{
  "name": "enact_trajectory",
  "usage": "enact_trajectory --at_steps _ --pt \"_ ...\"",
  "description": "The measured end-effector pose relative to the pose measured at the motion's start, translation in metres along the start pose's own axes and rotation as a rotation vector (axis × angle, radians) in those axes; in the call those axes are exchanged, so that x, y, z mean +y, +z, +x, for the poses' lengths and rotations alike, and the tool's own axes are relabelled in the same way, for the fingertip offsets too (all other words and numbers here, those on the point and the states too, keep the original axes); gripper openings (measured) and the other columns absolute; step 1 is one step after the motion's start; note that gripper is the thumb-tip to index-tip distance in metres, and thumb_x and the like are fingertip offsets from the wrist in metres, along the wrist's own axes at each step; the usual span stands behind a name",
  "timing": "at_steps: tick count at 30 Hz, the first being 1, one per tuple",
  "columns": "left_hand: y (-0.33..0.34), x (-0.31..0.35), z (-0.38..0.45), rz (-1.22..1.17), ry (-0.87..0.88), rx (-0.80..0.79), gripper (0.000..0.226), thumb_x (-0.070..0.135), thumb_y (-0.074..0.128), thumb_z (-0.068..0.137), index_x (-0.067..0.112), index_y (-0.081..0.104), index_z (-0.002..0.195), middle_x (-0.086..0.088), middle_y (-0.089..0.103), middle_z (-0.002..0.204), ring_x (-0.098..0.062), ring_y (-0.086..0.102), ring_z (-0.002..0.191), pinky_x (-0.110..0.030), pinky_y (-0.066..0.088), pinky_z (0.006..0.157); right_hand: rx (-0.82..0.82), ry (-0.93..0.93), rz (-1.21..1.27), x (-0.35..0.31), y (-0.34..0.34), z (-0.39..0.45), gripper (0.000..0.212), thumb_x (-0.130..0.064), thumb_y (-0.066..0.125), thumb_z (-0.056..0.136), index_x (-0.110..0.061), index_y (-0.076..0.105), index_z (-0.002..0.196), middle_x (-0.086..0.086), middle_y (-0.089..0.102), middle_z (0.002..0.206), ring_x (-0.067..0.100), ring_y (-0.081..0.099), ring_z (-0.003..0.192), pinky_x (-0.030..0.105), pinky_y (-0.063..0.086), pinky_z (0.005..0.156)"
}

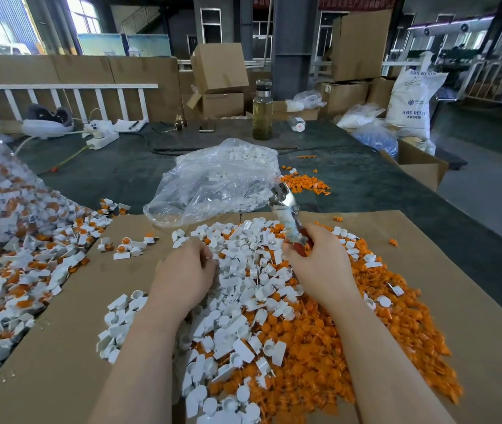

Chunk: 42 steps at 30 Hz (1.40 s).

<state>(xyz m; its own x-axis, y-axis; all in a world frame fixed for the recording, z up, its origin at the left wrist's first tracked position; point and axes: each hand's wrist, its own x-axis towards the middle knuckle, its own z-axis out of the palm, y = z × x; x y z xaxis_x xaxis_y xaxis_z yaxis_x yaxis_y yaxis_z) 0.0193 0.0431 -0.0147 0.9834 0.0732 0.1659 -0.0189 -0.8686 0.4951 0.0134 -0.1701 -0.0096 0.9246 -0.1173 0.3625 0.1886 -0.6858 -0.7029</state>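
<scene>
Dark table (366, 185): cardboard sheet (69, 341), clear bag (213, 182), orange caps (303, 182), bottle (262, 113), pwr strip (103, 141).

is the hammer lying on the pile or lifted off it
Lifted: the right hand grips the hammer by its red handle, head raised above the white parts.

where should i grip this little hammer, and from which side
Take the hammer low, by the red grip, coming from the right as the right hand does. It leans up and away with its metal head at the far end, so a low hold likely gives the most swing.
</scene>
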Motion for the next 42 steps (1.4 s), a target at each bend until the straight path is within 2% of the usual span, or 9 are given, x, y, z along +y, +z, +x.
enact_trajectory --at_steps 3,5,8,12,17,23,27,36,42 --pt "-0.004 0.014 -0.002 -0.225 -0.028 0.113 0.004 0.026 0.06 0.096 0.024 0.057 0.093 0.008 0.064 0.082 -0.009 0.062 0.068 -0.027 0.048 0.055 0.013 0.001 0.123 -0.002 0.0 0.0 0.007 -0.029 0.064 0.091 -0.023 0.06 0.089 -0.012 0.056 0.074 0.004 0.051 0.065 0.018 0.035 0.055" --pt "-0.005 0.029 -0.005 -0.497 -0.077 0.146 0.004 0.025 0.061 0.096 0.025 0.058 0.094 0.007 0.066 0.088 -0.005 0.068 0.064 -0.019 0.049 0.047 0.018 0.004 0.236 -0.006 0.0 0.0 0.011 -0.029 0.066 0.091 -0.02 0.062 0.086 -0.009 0.055 0.068 0.002 0.049 0.059 0.016 0.039 0.05" --pt "-0.004 0.051 -0.01 -0.889 -0.16 0.107 0.004 0.014 0.064 0.094 0.018 0.063 0.096 -0.003 0.071 0.091 -0.005 0.073 0.066 -0.019 0.057 0.057 0.019 0.027 0.389 -0.011 -0.001 -0.002 0.008 -0.029 0.067 0.091 -0.023 0.065 0.086 -0.003 0.059 0.067 0.002 0.05 0.058 0.018 0.044 0.054" --pt "0.0 0.073 -0.013 -1.213 -0.283 0.016 0.013 0.002 0.071 0.087 0.007 0.065 0.098 -0.007 0.073 0.073 -0.013 0.073 0.061 -0.019 0.058 0.058 0.025 0.041 0.512 -0.014 -0.001 -0.003 0.006 -0.027 0.067 0.091 -0.026 0.065 0.085 -0.004 0.058 0.066 0.009 0.048 0.057 0.02 0.045 0.057" --pt "0.005 0.08 -0.017 -1.309 -0.333 -0.076 0.015 0.001 0.074 0.084 0.005 0.066 0.096 -0.01 0.075 0.073 -0.017 0.074 0.067 -0.024 0.061 0.065 0.049 0.025 0.526 -0.015 0.001 -0.003 0.006 -0.023 0.066 0.092 -0.023 0.064 0.086 -0.019 0.055 0.056 -0.002 0.047 0.05 0.012 0.04 0.051" --pt "0.004 0.085 -0.018 -1.418 -0.356 -0.152 0.022 0.001 0.074 0.081 0.003 0.067 0.102 -0.013 0.077 0.079 -0.02 0.076 0.077 -0.026 0.06 0.067 0.108 -0.034 0.481 -0.018 0.002 -0.004 0.005 -0.021 0.065 0.093 -0.017 0.063 0.09 -0.004 0.068 0.071 0.0 0.056 0.059 0.012 0.041 0.055" --pt "0.003 0.085 -0.02 -1.434 -0.343 -0.124 0.02 0.0 0.076 0.08 0.005 0.067 0.097 -0.013 0.076 0.077 -0.02 0.076 0.075 -0.024 0.059 0.064 0.144 -0.057 0.444 -0.017 0.004 -0.004 0.004 -0.021 0.066 0.093 -0.017 0.065 0.093 -0.018 0.063 0.065 -0.005 0.058 0.063 0.009 0.042 0.056" --pt "0.002 0.091 -0.023 -1.407 -0.3 -0.006 0.023 -0.005 0.078 0.077 -0.001 0.071 0.098 -0.017 0.076 0.078 -0.024 0.076 0.072 -0.022 0.058 0.063 0.225 -0.093 0.382 -0.017 0.008 -0.005 0.007 -0.02 0.068 0.092 -0.019 0.061 0.09 -0.019 0.053 0.059 -0.011 0.055 0.062 0.005 0.039 0.053" --pt "0.002 0.094 -0.027 -1.406 -0.257 0.026 0.019 -0.005 0.078 0.076 -0.002 0.073 0.094 -0.017 0.076 0.08 -0.024 0.076 0.072 -0.021 0.058 0.064 0.253 -0.096 0.381 -0.019 0.01 -0.007 0.008 -0.019 0.068 0.092 -0.021 0.06 0.095 -0.017 0.056 0.068 -0.008 0.058 0.066 0.007 0.042 0.056"
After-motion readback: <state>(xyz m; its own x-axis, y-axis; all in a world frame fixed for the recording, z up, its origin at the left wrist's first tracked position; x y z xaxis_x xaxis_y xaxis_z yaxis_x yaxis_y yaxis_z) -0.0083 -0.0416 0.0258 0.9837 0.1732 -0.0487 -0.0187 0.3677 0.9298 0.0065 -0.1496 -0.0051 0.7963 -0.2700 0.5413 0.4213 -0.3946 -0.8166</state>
